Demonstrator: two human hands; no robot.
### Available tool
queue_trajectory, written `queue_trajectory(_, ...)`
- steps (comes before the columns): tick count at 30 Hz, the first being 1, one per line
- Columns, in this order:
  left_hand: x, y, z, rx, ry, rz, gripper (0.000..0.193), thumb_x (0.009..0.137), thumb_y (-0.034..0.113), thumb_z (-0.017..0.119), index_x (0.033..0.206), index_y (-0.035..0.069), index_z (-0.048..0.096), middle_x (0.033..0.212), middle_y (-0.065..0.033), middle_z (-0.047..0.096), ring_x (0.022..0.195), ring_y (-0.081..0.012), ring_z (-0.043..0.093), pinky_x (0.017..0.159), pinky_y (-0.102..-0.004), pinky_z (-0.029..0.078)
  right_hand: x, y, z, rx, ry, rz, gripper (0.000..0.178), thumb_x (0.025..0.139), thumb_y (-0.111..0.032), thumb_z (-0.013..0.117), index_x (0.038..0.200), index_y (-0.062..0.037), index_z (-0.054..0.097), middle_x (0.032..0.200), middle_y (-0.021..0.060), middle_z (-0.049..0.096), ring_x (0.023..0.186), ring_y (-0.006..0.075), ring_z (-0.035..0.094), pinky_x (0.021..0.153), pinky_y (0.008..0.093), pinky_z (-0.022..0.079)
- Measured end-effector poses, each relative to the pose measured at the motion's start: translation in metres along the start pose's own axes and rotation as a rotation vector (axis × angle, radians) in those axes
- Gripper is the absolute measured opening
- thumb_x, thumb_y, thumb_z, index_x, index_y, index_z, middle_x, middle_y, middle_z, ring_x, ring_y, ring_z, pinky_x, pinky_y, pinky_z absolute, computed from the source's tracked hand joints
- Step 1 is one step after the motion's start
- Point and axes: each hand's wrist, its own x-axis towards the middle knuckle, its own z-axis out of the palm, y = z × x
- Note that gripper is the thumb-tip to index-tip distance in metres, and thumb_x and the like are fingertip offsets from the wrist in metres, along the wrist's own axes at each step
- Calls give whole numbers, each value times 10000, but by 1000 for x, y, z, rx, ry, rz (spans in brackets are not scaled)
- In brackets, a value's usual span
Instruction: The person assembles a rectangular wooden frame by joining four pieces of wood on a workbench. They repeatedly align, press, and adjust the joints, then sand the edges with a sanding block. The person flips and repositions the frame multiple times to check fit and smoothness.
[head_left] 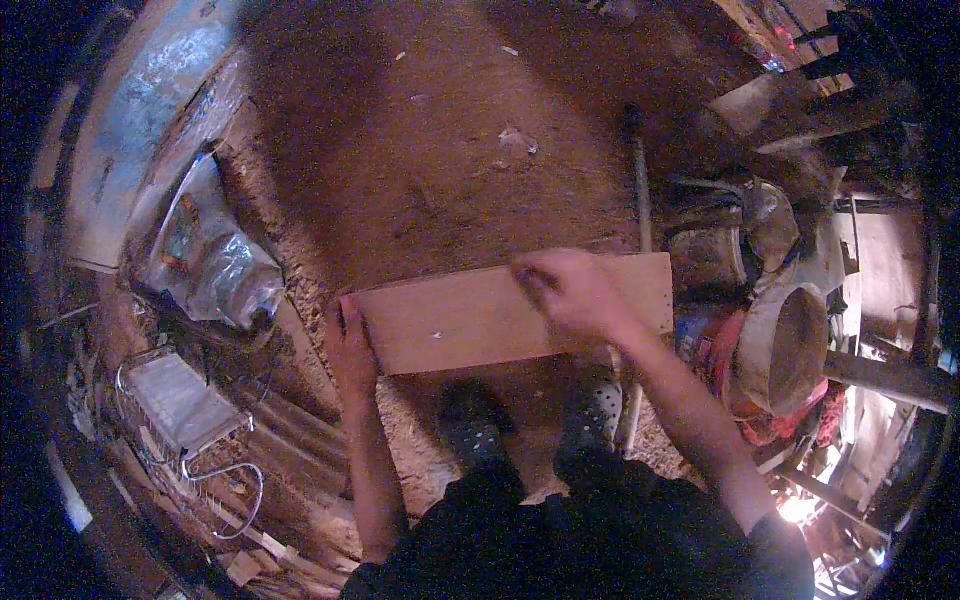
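Note:
A long, light-brown wooden panel lies crosswise in front of me, above my feet. Small dark dots run down its right end, and a pale fleck shows near its lower edge. I cannot tell whether it is a single board or one face of a box. My left hand grips the panel's left end, its fingers against the edge. Over the upper part of the panel, right of its middle, my right hand is closed with fingers curled. Whatever it may hold is hidden.
Below the panel are my dotted shoes on brown dirt ground. To the right stand a round tub, a red container and a long pole. A crumpled plastic sheet and a metal-framed rack are on the left.

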Motion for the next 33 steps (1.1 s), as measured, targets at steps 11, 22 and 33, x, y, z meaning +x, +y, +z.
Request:
queue_trajectory(11,-3,7,1,71,8,-42,468,978,416,417,1187,24,565,1120,-167,613,1042,-275,566,920,-354,419,42,-40,44,-88,7,-124,370,751,-131,603,1114,-58,597,1040,183,639,984,376,596,860,463,480)
queue_trajectory(22,-6,14,-3,323,115,175,518,932,437,493,1244,25,525,1262,-190,532,1195,-358,459,1012,-435,342,-87,53,-53,-342,433,154,258,818,-107,614,1072,-81,651,1032,145,656,969,331,618,847,389,490)
queue_trajectory(33,-46,82,38,709,-513,855,1026,625,744,616,1398,110,384,1471,-187,289,1381,-400,198,1126,-547,125,-130,45,27,-378,582,296,506,891,-199,511,1359,-26,431,1422,209,387,1353,383,300,1118,444,242)
